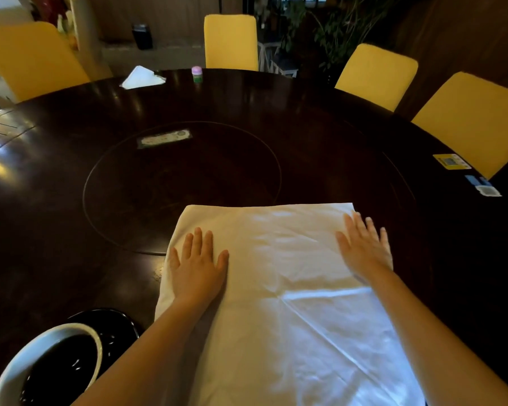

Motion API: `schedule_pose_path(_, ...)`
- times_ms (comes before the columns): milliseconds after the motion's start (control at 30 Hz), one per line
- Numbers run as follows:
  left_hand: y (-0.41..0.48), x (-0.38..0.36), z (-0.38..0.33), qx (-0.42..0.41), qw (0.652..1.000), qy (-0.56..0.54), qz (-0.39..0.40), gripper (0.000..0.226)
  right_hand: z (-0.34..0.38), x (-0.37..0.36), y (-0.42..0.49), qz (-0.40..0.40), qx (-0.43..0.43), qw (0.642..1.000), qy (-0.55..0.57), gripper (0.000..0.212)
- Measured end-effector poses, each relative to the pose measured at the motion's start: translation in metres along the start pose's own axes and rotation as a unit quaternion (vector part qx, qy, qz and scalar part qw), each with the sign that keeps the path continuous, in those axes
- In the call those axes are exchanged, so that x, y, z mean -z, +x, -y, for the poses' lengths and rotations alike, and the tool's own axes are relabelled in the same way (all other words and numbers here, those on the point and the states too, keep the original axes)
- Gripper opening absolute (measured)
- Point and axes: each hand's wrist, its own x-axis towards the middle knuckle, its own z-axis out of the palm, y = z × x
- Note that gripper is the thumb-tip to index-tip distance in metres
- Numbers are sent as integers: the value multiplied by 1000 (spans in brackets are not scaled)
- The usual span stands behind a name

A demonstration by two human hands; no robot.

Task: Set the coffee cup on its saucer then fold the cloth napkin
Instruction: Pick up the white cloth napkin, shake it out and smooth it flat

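Observation:
A white cloth napkin lies spread flat on the dark round table right in front of me. My left hand rests palm down on its left part, fingers apart. My right hand presses flat near its right edge, fingers spread. At the bottom left a white coffee cup with a dark inside stands on a black saucer, close beside my left forearm.
A round inlaid turntable fills the table's middle. A folded white napkin and a small pink-and-green jar sit at the far edge. Stickers lie at the right rim. Yellow chairs ring the table.

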Motion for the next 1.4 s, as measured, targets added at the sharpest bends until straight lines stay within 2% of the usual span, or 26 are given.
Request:
schedule_pose_path(67, 6, 11, 0, 37, 997, -48, -39, 57, 11, 2, -11, -52, 8, 999, 2, 60)
schedule_pose_path(133, 17, 22, 2, 77, 991, -68, -81, 53, 42, -2, -36, -74, 101, 992, 27, 65)
schedule_pose_path(233, 34, 36, 4, 160, 975, -130, -85, 55, 84, -22, -73, -62, 203, 977, 30, 67)
schedule_pose_path(333, 49, 45, 5, 223, 950, -207, -77, 53, 92, -24, -82, -60, 208, 975, 50, 75)
schedule_pose_path(467, 54, 52, 3, 209, 915, -338, -67, 31, 91, -22, -78, -55, 220, 973, 51, 84)
schedule_pose_path(533, 58, 58, 4, 204, 908, -356, -86, 33, 92, -22, -79, -49, 216, 974, 47, 82)
schedule_pose_path(667, 65, 75, 11, 221, 916, -292, -162, 52, 92, -23, -80, -58, 211, 975, 43, 78)
schedule_pose_path(767, 47, 72, 3, 120, 958, -190, -177, 54, 91, -21, -80, -55, 212, 974, 48, 81)
schedule_pose_path(867, 2, 43, -21, -7, 993, -90, -79, 49, 98, -13, -82, -41, 194, 979, 53, 79)
schedule_pose_path(967, -44, 6, -30, -65, 998, -2, 20, 55, 124, -8, -104, -69, 194, 978, 39, 59)
schedule_pose_path(1100, -52, -12, -12, -66, 997, 23, 10, 72, 127, -21, -127, -60, 227, 971, 37, 53)
schedule_pose_path(1200, -44, -8, 3, -48, 998, 35, 1, 74, 90, -26, -124, -66, 175, 981, 42, 57)
schedule_pose_path(1400, -38, 3, 30, -19, 999, 39, -3, 70, 1, -26, -123, -60, 85, 994, 35, 82)
